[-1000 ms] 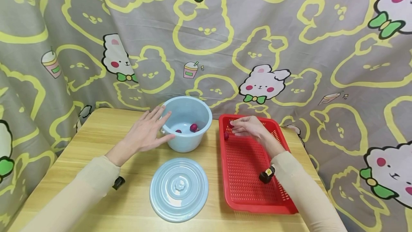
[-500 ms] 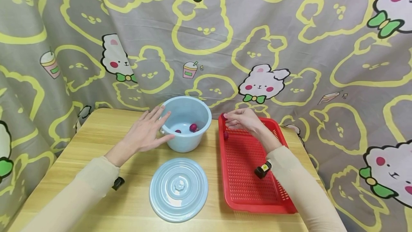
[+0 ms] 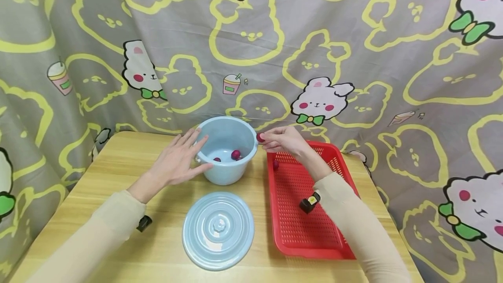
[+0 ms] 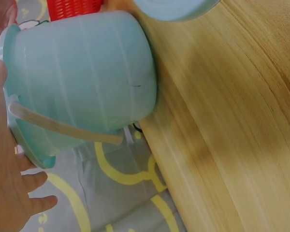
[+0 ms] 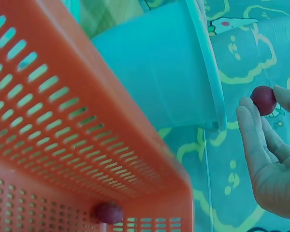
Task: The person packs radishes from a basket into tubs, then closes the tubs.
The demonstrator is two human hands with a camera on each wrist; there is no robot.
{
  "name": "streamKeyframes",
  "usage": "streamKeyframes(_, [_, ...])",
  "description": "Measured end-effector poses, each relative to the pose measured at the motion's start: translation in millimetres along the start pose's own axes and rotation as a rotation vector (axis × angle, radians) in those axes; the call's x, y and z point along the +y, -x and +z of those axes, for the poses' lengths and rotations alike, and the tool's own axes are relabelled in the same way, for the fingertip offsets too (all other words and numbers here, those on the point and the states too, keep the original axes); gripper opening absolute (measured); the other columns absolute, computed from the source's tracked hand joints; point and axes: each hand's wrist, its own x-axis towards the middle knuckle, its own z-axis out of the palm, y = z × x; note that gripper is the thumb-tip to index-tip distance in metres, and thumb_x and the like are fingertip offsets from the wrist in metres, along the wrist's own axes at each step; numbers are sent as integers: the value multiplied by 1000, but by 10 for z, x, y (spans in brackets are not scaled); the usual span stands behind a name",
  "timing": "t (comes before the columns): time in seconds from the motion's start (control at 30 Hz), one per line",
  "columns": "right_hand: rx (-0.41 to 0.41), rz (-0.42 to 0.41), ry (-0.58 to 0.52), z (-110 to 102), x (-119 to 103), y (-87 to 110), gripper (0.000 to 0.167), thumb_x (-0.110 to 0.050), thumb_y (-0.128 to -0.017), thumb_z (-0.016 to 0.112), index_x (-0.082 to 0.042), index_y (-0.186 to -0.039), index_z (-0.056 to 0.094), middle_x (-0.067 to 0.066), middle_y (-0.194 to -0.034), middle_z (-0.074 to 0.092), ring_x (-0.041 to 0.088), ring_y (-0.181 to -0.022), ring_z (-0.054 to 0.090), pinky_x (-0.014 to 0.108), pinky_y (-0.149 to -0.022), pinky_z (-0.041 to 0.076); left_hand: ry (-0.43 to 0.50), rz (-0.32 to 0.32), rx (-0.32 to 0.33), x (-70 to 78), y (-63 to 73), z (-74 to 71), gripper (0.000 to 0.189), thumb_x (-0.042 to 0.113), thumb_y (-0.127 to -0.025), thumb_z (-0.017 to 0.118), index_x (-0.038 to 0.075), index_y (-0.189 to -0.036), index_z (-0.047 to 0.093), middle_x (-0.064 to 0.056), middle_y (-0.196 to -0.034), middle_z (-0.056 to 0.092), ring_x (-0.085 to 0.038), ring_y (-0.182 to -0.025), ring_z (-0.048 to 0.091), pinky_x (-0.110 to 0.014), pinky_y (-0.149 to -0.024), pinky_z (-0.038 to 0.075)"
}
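Note:
My right hand (image 3: 286,140) pinches a small, round, dark red fruit (image 5: 264,100) between thumb and fingertips, close beside the right rim of the light blue bucket (image 3: 225,173). Several similar fruits (image 3: 235,155) lie on the bucket's floor. Fingers spread and straight, my left hand (image 3: 177,158) lies against the left side of the bucket's rim. In the left wrist view the bucket's pale handle (image 4: 63,126) hangs down along its outer wall. Below the right forearm is a red plastic basket (image 3: 302,230), with another dark red fruit (image 5: 109,212) near its left wall.
A round light blue lid (image 3: 218,230) lies flat on the wooden table (image 3: 157,248), in front of the bucket. The basket stands right of both. A grey patterned curtain (image 3: 251,34) hangs just behind the table's back edge.
My right hand has moved left with the pinched fruit, from over the basket's back left part to the bucket's right rim. The left hand has stayed in place.

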Motion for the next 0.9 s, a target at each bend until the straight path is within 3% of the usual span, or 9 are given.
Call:
streamKeyframes(0.3, [-13, 13, 19, 172, -109, -28, 39, -19, -94, 82, 6, -121, 73, 31, -115, 77, 28, -93, 82, 51, -99, 59, 10, -2, -6, 2, 0, 0, 95, 73, -97, 54, 11, -166, 33, -20, -176, 22, -43, -163, 25, -65, -130, 27])
streamKeyframes(0.5, [-31, 9, -6, 275, -134, -69, 38, -19, -94, 81, 7, -121, 72, 12, -90, 82, 22, -84, 82, 41, -87, 66, 2, 2, 0, -8, -3, 6, 94, 72, -98, 54, 11, -166, 33, -20, -176, 22, -43, -163, 25, -65, -129, 27])
streamKeyframes(0.6, [-40, 6, -15, 325, -139, -86, 39, -18, -94, 81, 7, -122, 72, 9, -88, 82, 18, -79, 81, 39, -84, 67, 0, 4, -1, -9, -6, 6, 94, 73, -98, 54, 11, -166, 33, -20, -176, 23, -43, -163, 25, -66, -129, 27])
streamKeyframes(0.83, [-51, 17, 30, 403, -151, -147, 37, -21, -92, 83, 3, -119, 75, 29, -113, 77, 19, -83, 81, 37, -84, 67, 0, 3, -7, -7, -9, 5, 94, 72, -98, 54, 10, -166, 34, -21, -176, 22, -44, -163, 25, -66, -129, 27])
streamKeyframes(0.9, [-53, 22, 52, 422, -164, -167, 37, -22, -92, 83, 2, -119, 76, 31, -118, 76, 28, -92, 82, 37, -85, 67, -4, 3, -6, -10, -11, 6, 94, 72, -98, 54, 11, -166, 33, -20, -176, 22, -44, -162, 25, -66, -129, 28])
